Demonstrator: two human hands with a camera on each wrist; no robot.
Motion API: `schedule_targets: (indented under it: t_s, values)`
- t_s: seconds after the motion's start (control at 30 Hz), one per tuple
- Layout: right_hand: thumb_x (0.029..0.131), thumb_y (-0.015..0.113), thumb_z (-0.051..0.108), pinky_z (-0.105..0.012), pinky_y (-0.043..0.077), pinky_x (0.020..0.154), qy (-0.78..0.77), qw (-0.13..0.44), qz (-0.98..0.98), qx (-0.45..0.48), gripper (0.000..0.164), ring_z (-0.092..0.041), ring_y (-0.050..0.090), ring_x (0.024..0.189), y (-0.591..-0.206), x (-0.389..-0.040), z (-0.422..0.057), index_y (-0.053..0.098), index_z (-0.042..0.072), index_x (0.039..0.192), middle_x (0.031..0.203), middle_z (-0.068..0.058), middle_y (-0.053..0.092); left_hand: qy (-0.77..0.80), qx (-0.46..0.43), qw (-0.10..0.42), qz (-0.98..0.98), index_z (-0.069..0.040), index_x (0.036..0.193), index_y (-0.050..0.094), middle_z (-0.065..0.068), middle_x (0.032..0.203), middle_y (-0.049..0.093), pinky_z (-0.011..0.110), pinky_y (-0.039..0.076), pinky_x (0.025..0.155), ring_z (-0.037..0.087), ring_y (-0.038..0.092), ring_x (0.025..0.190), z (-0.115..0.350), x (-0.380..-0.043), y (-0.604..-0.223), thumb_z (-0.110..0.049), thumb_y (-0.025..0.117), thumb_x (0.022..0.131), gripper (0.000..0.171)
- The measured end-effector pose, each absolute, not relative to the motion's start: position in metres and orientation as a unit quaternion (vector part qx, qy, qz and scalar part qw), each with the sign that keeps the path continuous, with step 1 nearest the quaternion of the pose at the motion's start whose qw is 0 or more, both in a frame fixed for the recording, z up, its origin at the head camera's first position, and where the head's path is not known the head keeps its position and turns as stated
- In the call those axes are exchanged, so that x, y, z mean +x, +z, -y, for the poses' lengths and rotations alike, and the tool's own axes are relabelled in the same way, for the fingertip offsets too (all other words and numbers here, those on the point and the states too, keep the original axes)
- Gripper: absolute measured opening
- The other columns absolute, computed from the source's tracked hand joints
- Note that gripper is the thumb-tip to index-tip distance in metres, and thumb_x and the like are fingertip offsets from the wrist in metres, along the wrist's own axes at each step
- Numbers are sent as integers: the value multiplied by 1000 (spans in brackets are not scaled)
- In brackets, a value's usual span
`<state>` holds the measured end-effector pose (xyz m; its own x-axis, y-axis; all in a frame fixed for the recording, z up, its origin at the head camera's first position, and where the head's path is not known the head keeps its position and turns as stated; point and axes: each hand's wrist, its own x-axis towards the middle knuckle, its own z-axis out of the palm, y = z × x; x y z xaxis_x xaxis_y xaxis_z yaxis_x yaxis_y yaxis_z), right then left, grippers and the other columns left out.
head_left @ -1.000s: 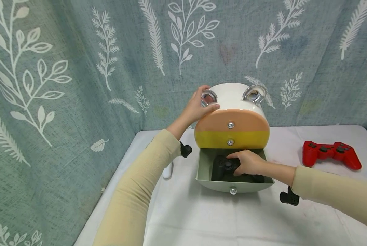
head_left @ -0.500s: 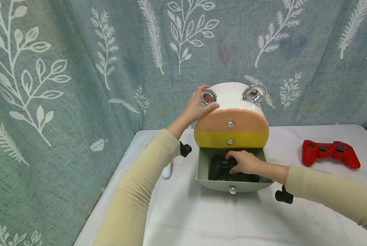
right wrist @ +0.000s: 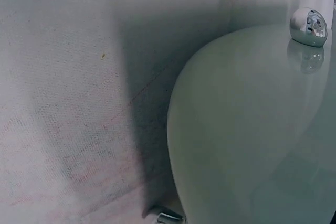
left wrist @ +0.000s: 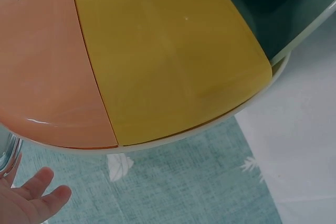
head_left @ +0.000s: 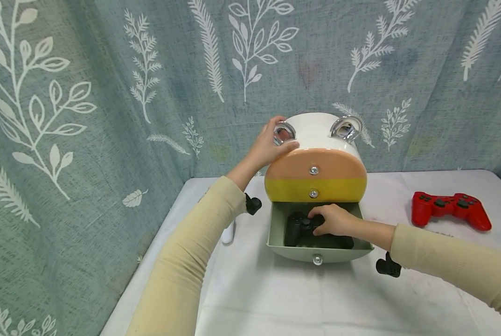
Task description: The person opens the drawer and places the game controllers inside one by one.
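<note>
A white cabinet [head_left: 313, 125] with rounded drawer fronts in orange, yellow and pale green stands on the table. My left hand [head_left: 271, 144] holds its top left corner around a chrome ring [head_left: 284, 133]. In the left wrist view, some of that hand's fingers [left wrist: 52, 198] stick out beside the cabinet. The pale green bottom drawer [head_left: 294, 254] is pulled out. Inside it lies a black game controller [head_left: 293, 231], gripped over its middle and right part by my right hand [head_left: 336, 221]. That hand hides much of the controller. The right wrist view shows only the drawer front [right wrist: 231, 108] and tablecloth.
A red game controller [head_left: 449, 211] lies on the white tablecloth [head_left: 301, 303] to the right. Partly hidden behind the left forearm is a white rounded object [head_left: 228, 233]. A patterned grey-green curtain [head_left: 275, 70] hangs behind the table and along its left side.
My right hand has shifted slightly left inside the drawer, and the black game controller moved left with it. During the last half second both stayed almost still. The left hand has not moved.
</note>
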<state>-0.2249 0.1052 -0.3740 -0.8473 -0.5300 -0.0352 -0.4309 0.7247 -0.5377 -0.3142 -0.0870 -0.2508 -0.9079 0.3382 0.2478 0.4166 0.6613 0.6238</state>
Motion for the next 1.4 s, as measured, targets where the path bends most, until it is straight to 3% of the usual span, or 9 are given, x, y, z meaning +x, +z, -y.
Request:
schedule_targets:
  t_s: [0.47, 0.67, 0.93, 1.13, 1.3, 1.4]
  values:
    - [77, 73, 13, -43, 44, 89, -291, 77, -917, -263, 32, -24, 57, 97, -370, -225, -110, 65, 5, 106, 104, -8, 66, -356, -211, 59, 908, -26, 140, 24, 10, 139, 32, 46, 39, 94, 24, 43, 116, 86, -316, -252, -44, 66, 81, 75]
    - [80, 71, 15, -41, 47, 85, -339, 64, -898, -272, 34, -29, 58, 101, -357, -220, -118, 63, 1, 109, 108, -13, 65, -356, -211, 59, 908, -26, 140, 24, 11, 139, 32, 47, 37, 96, 26, 42, 119, 86, -315, -252, -43, 66, 81, 74]
    - [82, 69, 18, -42, 48, 86, -418, 78, -866, -263, 37, -35, 57, 104, -347, -208, -128, 61, -2, 112, 112, -20, 61, -358, -210, 60, 908, -26, 140, 24, 10, 140, 32, 48, 37, 97, 26, 40, 121, 86, -315, -252, -43, 67, 81, 75]
    - [82, 69, 21, -39, 47, 87, -462, 102, -843, -256, 40, -33, 57, 104, -346, -188, -130, 60, -2, 114, 113, -18, 61, -357, -208, 60, 909, -26, 140, 24, 10, 140, 32, 48, 36, 97, 26, 40, 122, 86, -315, -252, -44, 67, 81, 75]
    - [82, 70, 21, -30, 50, 83, -488, 123, -823, -264, 41, -32, 59, 101, -350, -173, -131, 59, -2, 114, 112, -19, 61, -356, -208, 58, 909, -27, 140, 24, 10, 140, 31, 49, 36, 97, 26, 40, 122, 87, -315, -252, -44, 67, 81, 75]
    - [81, 70, 21, -22, 50, 78, -506, 146, -806, -271, 42, -23, 60, 96, -352, -164, -132, 59, -3, 114, 111, -21, 61, -357, -208, 56, 909, -28, 139, 24, 10, 140, 32, 48, 36, 97, 26, 40, 121, 87, -315, -252, -44, 67, 80, 74]
